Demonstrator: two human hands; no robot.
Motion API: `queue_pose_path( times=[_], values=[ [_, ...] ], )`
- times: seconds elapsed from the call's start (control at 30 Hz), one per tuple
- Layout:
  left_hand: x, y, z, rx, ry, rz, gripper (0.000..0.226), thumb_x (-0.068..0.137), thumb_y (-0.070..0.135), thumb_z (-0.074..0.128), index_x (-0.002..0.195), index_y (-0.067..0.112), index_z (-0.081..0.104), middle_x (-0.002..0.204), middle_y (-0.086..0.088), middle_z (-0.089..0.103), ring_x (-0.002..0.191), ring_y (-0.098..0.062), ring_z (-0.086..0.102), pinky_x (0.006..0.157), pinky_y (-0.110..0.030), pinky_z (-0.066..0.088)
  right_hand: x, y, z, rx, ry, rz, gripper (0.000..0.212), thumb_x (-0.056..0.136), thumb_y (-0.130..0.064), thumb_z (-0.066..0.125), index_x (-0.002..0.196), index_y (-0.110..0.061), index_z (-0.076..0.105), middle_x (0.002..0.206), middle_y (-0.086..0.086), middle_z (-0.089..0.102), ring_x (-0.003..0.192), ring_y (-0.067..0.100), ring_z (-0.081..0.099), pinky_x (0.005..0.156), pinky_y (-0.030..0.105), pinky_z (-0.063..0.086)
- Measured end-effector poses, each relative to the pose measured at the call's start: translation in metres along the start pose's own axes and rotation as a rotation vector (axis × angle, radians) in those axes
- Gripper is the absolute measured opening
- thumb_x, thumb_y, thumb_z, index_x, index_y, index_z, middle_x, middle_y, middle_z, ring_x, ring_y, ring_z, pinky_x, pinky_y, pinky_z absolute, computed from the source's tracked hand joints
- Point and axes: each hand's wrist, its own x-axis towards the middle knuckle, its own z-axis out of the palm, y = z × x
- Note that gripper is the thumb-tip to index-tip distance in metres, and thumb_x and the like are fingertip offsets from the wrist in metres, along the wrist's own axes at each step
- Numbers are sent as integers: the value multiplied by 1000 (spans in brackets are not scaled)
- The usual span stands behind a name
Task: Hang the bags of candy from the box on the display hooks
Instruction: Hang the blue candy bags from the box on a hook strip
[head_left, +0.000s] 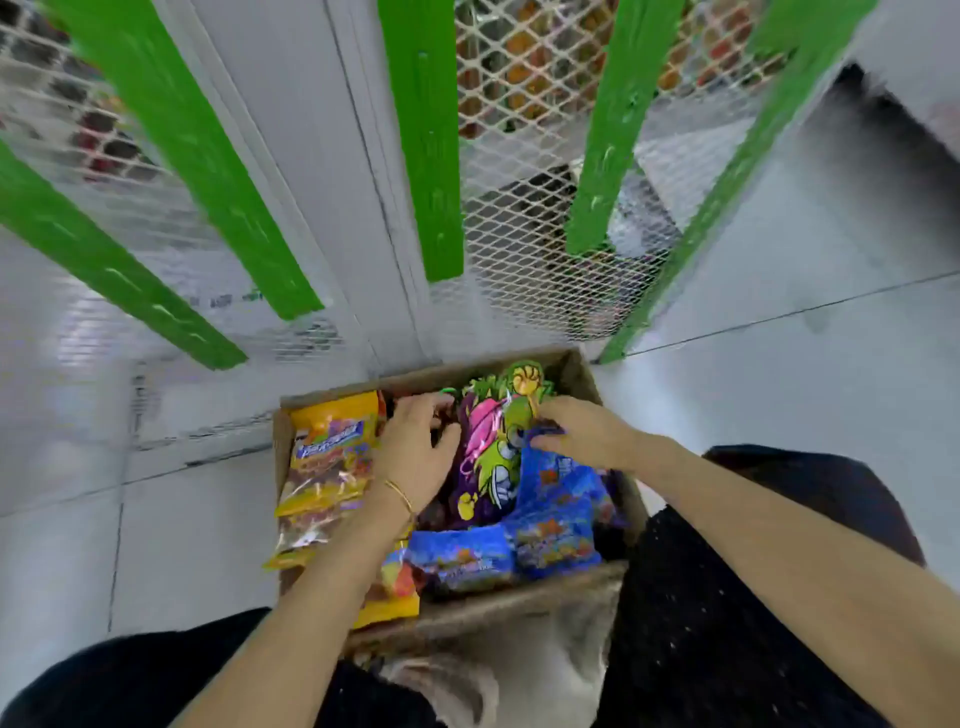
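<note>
An open cardboard box (582, 376) sits on the floor in front of my knees, full of candy bags. A purple and green bag (493, 447) stands in its middle. Yellow bags (327, 457) lie along the left side and blue bags (556, 519) at the near right. My left hand (415, 447) is inside the box, fingers curled round the purple bag's left edge. My right hand (576, 431) holds the same bag's right edge, fingers bent over it. No display hooks show clearly; the picture is blurred.
Behind the box rises a white wire-mesh rack (524, 244) with green uprights (423, 135) and a white panel (311, 171). Pale tiled floor (779, 395) lies on both sides. My dark-clothed legs (727, 597) flank the box's near side.
</note>
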Motion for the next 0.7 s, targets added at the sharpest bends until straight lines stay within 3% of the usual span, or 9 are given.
queue_pose_path(
  times=[0.07, 0.17, 0.23, 0.37, 0.43, 0.5, 0.57, 0.7],
  values=[
    [-22, 6, -1, 18, 10, 30, 28, 87, 12, 57, 115, 10, 58, 108, -8, 53, 83, -12, 49, 83, -16, 33, -16, -1, 5, 3, 83, 39, 36, 89, -30, 59, 116, -6, 53, 114, 15, 55, 108, 29, 50, 90, 38, 40],
    [-38, 8, 2, 35, -7, 34, 27, 89, 16, 54, 116, 13, 58, 110, -4, 51, 85, -8, 48, 84, -16, 33, -24, -5, 4, -54, 89, 55, 29, 89, -25, 59, 110, -5, 54, 112, 16, 56, 110, 29, 49, 89, 37, 41],
    [-50, 14, 9, 31, -26, 34, 27, 90, 18, 53, 117, 16, 57, 114, 0, 49, 89, -6, 49, 85, -15, 34, -27, -9, 9, -85, 103, 53, 16, 89, -22, 58, 99, -11, 53, 106, 14, 56, 105, 29, 52, 80, 35, 42],
    [-55, 26, 24, 34, -67, 23, 30, 91, 18, 53, 121, 20, 54, 114, 5, 43, 100, -9, 51, 91, -23, 42, -16, -11, 1, -102, 152, 5, 11, 90, -20, 58, 86, -17, 48, 90, 6, 53, 93, 27, 55, 70, 34, 42],
    [-45, 31, 28, 4, -54, -6, 34, 89, 19, 56, 123, 18, 52, 114, 4, 44, 101, -9, 51, 92, -27, 44, -13, -6, -18, -1, 187, -82, 15, 88, -17, 60, 81, -15, 46, 83, 4, 51, 82, 24, 51, 67, 31, 41],
    [-32, 38, 30, -42, -48, -37, 36, 88, 20, 60, 123, 15, 52, 112, 3, 49, 99, -9, 52, 91, -27, 45, -14, -3, -46, 95, 165, -177, 16, 88, -11, 61, 81, -13, 46, 73, 0, 46, 68, 15, 42, 58, 15, 34],
    [-16, 44, 29, -120, -46, -67, 32, 86, 17, 62, 117, 12, 56, 104, 2, 57, 93, -10, 55, 85, -23, 45, -14, -2, -69, 258, 139, -214, 21, 88, -7, 60, 76, -14, 46, 64, -6, 42, 58, 5, 36, 52, 10, 30],
    [7, 56, 19, -155, -6, -78, 6, 87, 17, 62, 82, 16, 60, 70, 3, 53, 61, -5, 47, 58, -19, 34, -13, 3, -83, 704, 99, -226, 31, 90, -1, 55, 68, -17, 42, 55, -3, 38, 46, 2, 34, 47, 12, 31]
  ],
)
